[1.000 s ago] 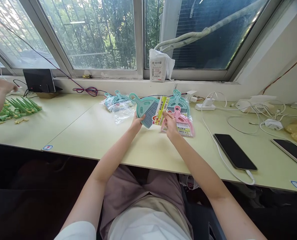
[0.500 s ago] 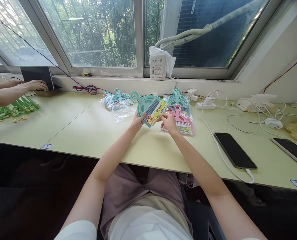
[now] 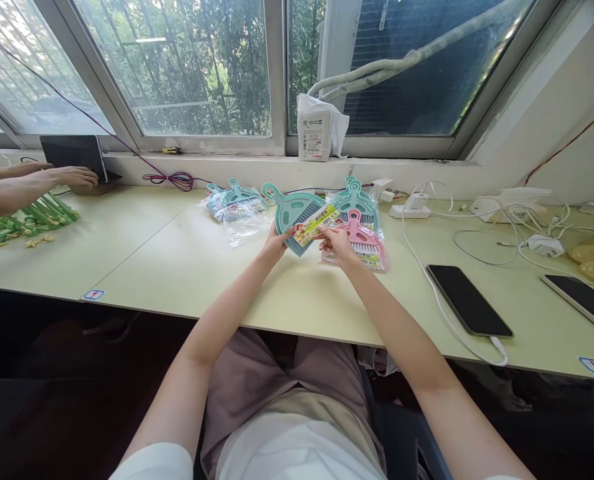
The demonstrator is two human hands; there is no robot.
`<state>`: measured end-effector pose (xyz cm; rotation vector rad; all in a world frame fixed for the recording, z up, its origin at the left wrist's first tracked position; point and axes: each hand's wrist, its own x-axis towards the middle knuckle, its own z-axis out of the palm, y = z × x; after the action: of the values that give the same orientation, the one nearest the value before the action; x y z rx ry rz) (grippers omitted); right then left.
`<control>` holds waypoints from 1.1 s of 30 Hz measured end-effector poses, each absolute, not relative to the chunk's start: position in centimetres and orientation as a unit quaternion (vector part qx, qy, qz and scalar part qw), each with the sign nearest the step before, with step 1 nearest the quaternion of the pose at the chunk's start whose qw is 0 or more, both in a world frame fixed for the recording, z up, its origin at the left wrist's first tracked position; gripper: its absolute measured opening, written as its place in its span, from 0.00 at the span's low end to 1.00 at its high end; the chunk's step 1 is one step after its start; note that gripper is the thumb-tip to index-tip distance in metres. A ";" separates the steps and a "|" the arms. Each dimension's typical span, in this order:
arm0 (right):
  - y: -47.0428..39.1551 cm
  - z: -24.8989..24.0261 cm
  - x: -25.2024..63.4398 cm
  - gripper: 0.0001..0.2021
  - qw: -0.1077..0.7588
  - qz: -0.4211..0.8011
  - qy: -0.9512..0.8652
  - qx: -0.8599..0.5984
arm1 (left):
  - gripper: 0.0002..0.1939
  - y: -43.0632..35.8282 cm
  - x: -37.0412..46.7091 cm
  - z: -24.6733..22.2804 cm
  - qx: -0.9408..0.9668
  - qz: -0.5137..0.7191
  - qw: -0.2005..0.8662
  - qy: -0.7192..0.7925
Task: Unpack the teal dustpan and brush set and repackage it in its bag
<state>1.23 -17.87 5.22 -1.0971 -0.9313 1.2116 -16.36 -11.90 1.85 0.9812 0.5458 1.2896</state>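
A mint-green dustpan with a small brush nested in it [image 3: 297, 208] is tilted above the table. My left hand [image 3: 275, 245] is closed on its lower left edge. A yellow printed label card [image 3: 317, 224] lies across the brush's grey bristles. My right hand [image 3: 335, 244] pinches the card's lower right edge between thumb and fingers. Just behind that hand, a pink dustpan set [image 3: 361, 233] lies in clear wrap with a similar label. Further back are wrapped mint-green dustpan sets [image 3: 353, 195], and more wrapped green sets [image 3: 235, 193] lie to the left.
Clear plastic wrap [image 3: 247, 230] lies left of my hands. To the right are a charging phone [image 3: 469, 300], a second device [image 3: 584, 300], tangled white cables and a power strip [image 3: 409, 212]. At far left, another person's hands [image 3: 71, 176] are at a tablet [image 3: 74, 155], beside green stalks [image 3: 51, 210].
The label card has shifted slightly upward over the brush, and more of the lower bristles show. My right hand has moved slightly with it; my left hand keeps its grip.
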 end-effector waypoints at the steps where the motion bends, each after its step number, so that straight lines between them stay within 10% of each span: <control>1: -17.8 5.3 1.4 0.09 0.594 0.533 -0.387 -0.462 | 0.37 -11.9 -16.3 1.8 0.430 0.572 0.656 0.239; 10: -17.8 5.0 1.0 0.11 0.544 0.517 -0.425 -0.506 | 0.39 -11.8 -16.5 1.7 0.467 0.549 0.650 0.240; 19: -18.0 4.0 0.9 0.20 0.504 0.168 -0.604 -0.594 | 0.40 -12.0 -16.3 2.0 0.495 0.552 0.626 0.242; 33: -18.7 4.9 0.7 0.23 0.475 0.190 -0.559 -0.652 | 0.38 -12.6 -16.0 2.3 0.496 0.536 0.638 0.244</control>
<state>0.67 -18.74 4.88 -1.5944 -1.3666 0.4650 -16.00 -12.57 2.31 1.1311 0.5566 1.2237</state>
